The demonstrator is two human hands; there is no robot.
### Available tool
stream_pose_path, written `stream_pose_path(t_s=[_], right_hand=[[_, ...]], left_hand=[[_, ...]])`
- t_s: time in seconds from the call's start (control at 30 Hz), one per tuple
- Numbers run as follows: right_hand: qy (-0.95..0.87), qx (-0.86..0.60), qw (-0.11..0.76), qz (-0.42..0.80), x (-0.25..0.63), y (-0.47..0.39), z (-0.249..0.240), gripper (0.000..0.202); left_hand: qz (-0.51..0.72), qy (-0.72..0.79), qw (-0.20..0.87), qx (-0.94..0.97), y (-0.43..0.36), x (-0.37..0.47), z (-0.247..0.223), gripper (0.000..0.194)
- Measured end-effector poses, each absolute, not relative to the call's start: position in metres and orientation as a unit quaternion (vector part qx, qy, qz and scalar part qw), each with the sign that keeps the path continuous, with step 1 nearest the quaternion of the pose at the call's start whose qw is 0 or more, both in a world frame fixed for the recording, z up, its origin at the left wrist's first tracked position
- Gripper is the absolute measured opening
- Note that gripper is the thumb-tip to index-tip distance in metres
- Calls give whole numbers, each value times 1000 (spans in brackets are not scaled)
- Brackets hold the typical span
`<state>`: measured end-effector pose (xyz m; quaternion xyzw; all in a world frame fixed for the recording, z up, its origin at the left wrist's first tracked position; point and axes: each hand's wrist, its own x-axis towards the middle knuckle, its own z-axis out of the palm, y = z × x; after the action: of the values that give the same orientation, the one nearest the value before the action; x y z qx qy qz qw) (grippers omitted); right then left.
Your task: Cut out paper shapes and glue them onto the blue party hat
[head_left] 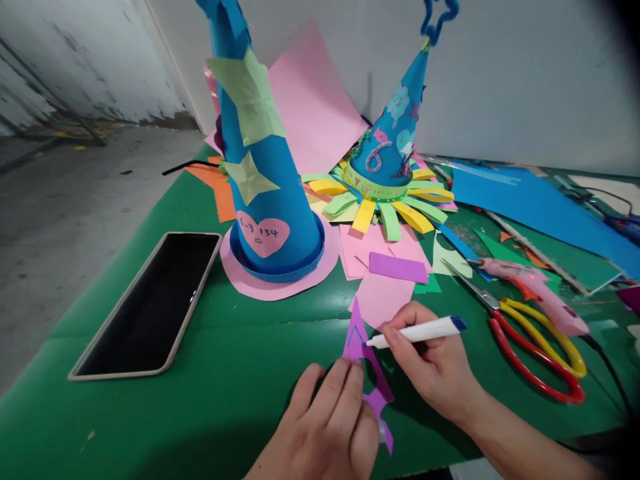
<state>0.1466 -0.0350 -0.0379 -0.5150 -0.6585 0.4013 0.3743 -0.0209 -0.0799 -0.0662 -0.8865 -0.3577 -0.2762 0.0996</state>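
Note:
A cut piece of purple paper (379, 380) lies on the green table (210, 413), with a blue angled line drawn near its pointed top. My left hand (330, 420) rests flat, its fingertips pressing on the paper's left side. In my right hand (435, 367) is a white marker (425, 331) with a blue end, its tip touching the paper at the blue line. Pink paper squares (383, 297) lie just beyond, a purple strip (399, 267) on top of them.
Two blue cone hats (280, 193) (395, 143) stand at the back. A phone (147, 303) lies at left. Scissors (530, 340), a pink glue gun (535, 287) with a cord, and blue card (540, 207) are at right.

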Motion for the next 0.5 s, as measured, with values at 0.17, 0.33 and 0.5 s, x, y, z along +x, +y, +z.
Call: stream_pose_path(t_s=[0.17, 0.33, 0.5], right_hand=[[-660, -516, 373, 399, 147, -36, -38, 11], [-656, -515, 371, 409, 147, -36, -37, 12], [-607, -524, 428, 416, 148, -31, -36, 11]], left_hand=[[-275, -359, 97, -887, -81, -21, -65, 16], [-281, -357, 101, -885, -80, -21, -66, 16], [-280, -355, 104, -886, -80, -21, -66, 15]])
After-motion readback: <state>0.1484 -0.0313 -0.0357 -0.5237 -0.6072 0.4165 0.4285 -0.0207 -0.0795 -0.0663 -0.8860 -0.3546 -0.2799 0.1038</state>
